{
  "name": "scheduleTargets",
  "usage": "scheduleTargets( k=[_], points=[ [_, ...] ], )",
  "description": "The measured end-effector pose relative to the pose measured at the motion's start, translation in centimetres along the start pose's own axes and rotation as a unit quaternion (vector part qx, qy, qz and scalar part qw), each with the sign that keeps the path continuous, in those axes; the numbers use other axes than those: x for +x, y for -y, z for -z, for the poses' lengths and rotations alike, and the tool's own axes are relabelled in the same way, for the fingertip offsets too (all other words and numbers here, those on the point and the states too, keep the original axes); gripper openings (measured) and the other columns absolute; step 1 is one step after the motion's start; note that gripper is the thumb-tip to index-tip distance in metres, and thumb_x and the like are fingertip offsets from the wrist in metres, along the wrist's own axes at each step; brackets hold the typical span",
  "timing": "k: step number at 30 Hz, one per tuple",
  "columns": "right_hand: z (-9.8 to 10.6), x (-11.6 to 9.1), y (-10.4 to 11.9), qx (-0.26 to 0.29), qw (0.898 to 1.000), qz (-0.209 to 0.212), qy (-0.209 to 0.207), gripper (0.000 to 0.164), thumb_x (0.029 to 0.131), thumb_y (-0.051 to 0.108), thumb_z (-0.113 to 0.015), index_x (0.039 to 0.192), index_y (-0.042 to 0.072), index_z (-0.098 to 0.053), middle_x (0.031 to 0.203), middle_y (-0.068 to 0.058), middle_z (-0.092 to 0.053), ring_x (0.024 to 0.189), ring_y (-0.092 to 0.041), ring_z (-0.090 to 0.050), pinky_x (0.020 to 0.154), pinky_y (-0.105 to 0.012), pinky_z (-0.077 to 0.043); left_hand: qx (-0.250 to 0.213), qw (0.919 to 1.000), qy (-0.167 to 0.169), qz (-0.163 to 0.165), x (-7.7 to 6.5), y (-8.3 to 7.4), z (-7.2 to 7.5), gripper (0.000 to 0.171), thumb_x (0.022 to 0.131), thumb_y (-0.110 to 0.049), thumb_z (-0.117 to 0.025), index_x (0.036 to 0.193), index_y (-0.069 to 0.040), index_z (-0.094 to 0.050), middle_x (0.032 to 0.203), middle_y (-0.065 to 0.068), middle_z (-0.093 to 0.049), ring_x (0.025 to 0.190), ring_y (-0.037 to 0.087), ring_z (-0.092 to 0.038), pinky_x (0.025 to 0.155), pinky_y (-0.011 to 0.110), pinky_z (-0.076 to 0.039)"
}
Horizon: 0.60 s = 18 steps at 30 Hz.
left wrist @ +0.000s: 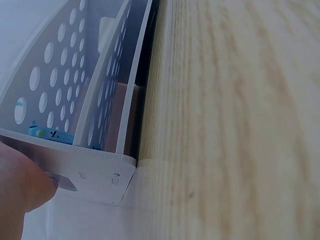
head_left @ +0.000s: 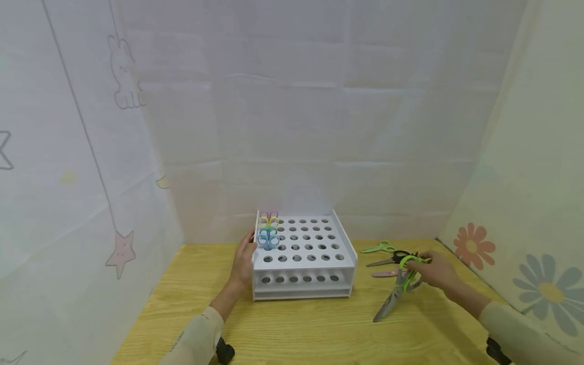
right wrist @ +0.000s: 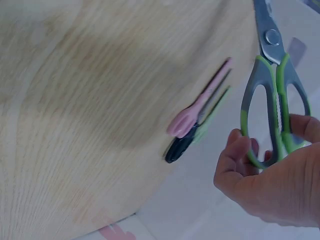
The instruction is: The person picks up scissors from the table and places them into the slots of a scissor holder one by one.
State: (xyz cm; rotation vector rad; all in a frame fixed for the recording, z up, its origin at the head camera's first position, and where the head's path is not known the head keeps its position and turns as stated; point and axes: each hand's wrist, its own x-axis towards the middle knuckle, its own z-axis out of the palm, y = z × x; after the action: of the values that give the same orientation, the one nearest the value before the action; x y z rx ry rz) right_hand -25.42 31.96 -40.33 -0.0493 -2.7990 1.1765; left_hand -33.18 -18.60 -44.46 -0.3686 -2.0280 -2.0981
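My right hand (head_left: 435, 271) holds a large pair of green-and-grey scissors (right wrist: 272, 75) by the handle loops, blades tilted down toward the table. In the right wrist view the fingers and thumb pass around the loops. My left hand (head_left: 243, 258) rests against the left side of a white rack (head_left: 304, 293) with rows of round holes, and its thumb (left wrist: 35, 185) touches the side panel. Several small scissors stand in the rack's left column, handles up: pink scissors (head_left: 274, 215) at the back, yellow scissors (head_left: 263, 223), then blue scissors (head_left: 275, 240) in front.
Right of the rack, light green scissors (head_left: 380, 247), black-handled scissors (head_left: 388, 260) and pink scissors (head_left: 382, 274) lie on the wooden table (head_left: 301, 329). Pale sheets enclose the table at the back (head_left: 283, 126), left (head_left: 68, 228) and right (head_left: 524, 203).
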Motion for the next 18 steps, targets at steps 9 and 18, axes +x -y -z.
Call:
scheduleTargets(
  k=[9,18],
  points=[
    [-0.2,-0.7,3.0,0.09,0.993,0.07,0.013,0.059,0.099,0.033,-0.069,0.136,-0.009,-0.052,0.119,-0.021,-0.064,0.1,-0.026,-0.066,0.087,-0.049,-0.054,-0.008,0.9999,-0.006,-0.005,0.2,-0.2,0.2,0.052,0.109,-0.021,-0.037,0.161,-0.016,-0.03,0.164,0.011,-0.029,0.147,0.031,-0.029,0.117,0.047,-0.026],
    [0.0,-0.8,4.3,0.14,0.982,0.118,0.039,0.056,0.099,0.027,-0.07,0.14,-0.006,-0.052,0.11,-0.023,-0.07,0.092,-0.03,-0.071,0.081,-0.04,-0.057,-0.015,0.9998,-0.011,-0.009,0.1,0.0,-0.2,0.052,0.108,-0.024,-0.041,0.16,-0.022,-0.035,0.161,0.006,-0.035,0.144,0.027,-0.035,0.115,0.045,-0.03]
  ],
)
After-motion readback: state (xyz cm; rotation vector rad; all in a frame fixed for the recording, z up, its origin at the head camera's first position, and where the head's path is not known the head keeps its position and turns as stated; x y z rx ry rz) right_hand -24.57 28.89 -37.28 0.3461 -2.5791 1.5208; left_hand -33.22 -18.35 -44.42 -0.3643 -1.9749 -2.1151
